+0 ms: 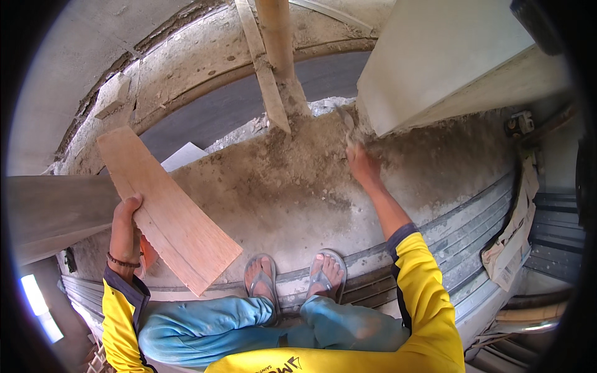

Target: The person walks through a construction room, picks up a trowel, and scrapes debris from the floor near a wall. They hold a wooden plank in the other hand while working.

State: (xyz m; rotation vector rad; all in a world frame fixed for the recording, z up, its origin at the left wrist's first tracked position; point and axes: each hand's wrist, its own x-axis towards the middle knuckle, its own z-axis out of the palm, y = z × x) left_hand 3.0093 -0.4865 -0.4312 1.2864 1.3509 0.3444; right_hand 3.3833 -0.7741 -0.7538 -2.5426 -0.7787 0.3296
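Observation:
My left hand point(127, 207) grips the left long edge of a plywood offcut point(170, 210), its thumb lying on the face. The piece slants from upper left down towards my knees. A reddish-orange object point(148, 255) shows partly behind it. Out ahead to the right, my right hand point(363, 163) is closed around a small hand tool point(347, 120), motion-blurred, with a flat metal end like a trowel or scraper. The tool is at the dusty concrete ledge point(261, 205), beside the lower corner of a pale panel point(433, 65). Crumbs of mortar and dirt lie around it.
A round post point(276, 42) and a wooden batten point(265, 70) stand ahead, beside a dark gap point(210, 98). Grey metal profiles point(457, 228) lie along the floor by my sandalled feet point(326, 270). To the right are torn cardboard point(510, 242) and a small yellow-and-black device point(518, 124).

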